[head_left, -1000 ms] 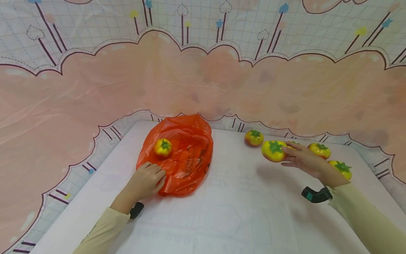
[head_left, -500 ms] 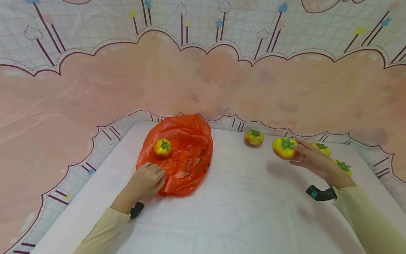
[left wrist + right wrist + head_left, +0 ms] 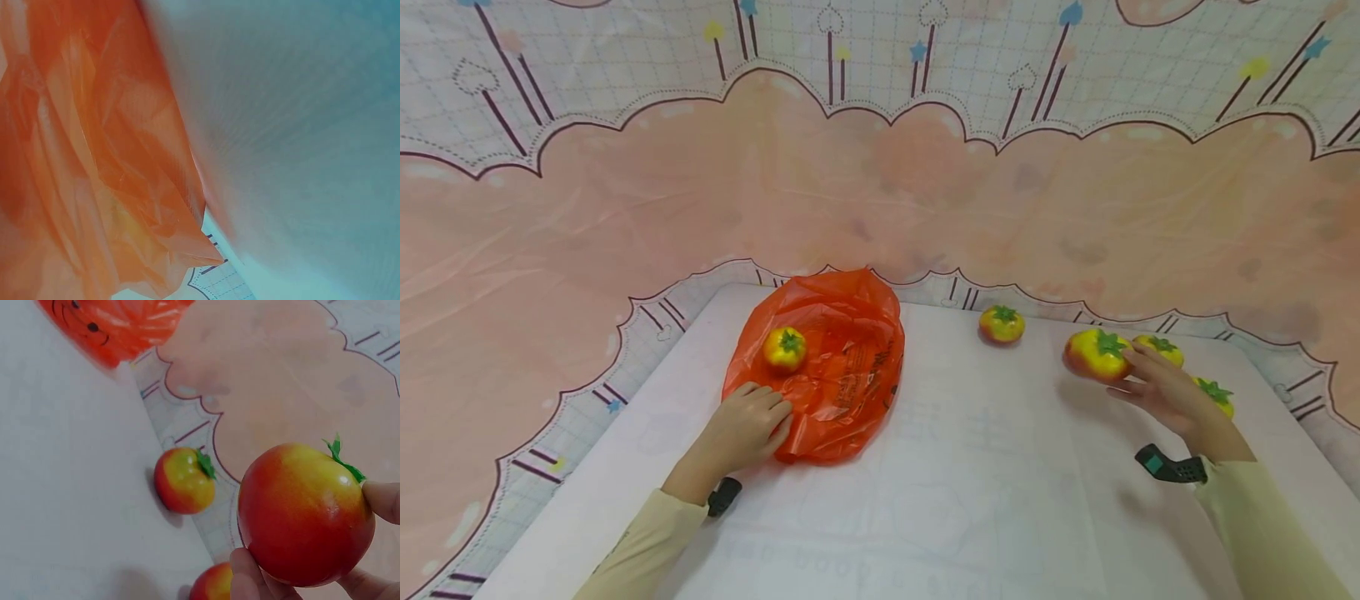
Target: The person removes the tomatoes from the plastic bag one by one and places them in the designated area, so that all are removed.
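My left hand [image 3: 748, 423] grips the near left edge of a red plastic bag [image 3: 820, 287], fingers curled at its rim. Inside the bag sits a yellow-and-red tomato [image 3: 785, 350] with a green leafy top. Over the right side of the table my right hand [image 3: 1176, 404] holds another tomato [image 3: 1096, 354] between thumb and fingers. Its shadow falls on the table below, apart from it. In the right wrist view the held tomato [image 3: 306, 515] shows its red underside. Bag film [image 3: 125, 125] fills the left of the left wrist view; the grip itself is hidden there.
One tomato [image 3: 1002, 325] rests at the table's back edge, right of the bag. Two more, a tomato [image 3: 1159, 347] behind my right hand and a partly covered tomato [image 3: 1216, 395], lie farther right. A patterned pink cloth [image 3: 880, 208] hangs behind the white table [image 3: 925, 517].
My right hand has moved rightward with the tomato, which has turned slightly in its grip. The left hand and the bag have stayed put.
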The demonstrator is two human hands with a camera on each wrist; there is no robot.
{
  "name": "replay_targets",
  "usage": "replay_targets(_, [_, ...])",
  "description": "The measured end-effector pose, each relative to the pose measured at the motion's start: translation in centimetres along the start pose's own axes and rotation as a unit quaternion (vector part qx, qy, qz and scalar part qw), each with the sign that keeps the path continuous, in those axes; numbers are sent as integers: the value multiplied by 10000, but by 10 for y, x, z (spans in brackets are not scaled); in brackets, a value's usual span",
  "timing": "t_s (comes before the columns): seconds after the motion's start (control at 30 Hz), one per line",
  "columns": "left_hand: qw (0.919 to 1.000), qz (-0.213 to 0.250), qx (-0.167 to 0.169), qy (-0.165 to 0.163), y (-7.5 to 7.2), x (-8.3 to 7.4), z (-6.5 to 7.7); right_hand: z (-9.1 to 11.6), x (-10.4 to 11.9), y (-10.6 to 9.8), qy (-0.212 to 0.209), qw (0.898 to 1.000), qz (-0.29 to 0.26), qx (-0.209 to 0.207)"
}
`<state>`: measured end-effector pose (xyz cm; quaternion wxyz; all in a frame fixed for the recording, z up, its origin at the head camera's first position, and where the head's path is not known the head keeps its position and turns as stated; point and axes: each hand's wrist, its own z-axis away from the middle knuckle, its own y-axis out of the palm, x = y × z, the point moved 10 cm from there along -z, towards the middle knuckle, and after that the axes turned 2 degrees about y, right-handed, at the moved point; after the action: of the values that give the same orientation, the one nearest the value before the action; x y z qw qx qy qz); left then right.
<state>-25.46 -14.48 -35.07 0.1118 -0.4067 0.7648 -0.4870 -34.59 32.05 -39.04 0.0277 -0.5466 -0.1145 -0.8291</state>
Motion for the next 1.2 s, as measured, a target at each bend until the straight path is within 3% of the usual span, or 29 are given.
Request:
replay_targets(0.3, [10000,-9,-14,1,0,0,-1,5,-10,-28,79,9968,489,-621])
replay_targets(0.5, [10000,-38,-32,5,-1,0,-1,9,-17,-40,12,9946,663,-794])
replay_targets(0.7, [10000,-51,-11,8,-2,-1,-2,11,-25,-47,52,9956,522,-772])
replay_targets(1.2, [10000,-58,17,-18,0,0,-2,17,-44,-66,737,9907,316,-1100])
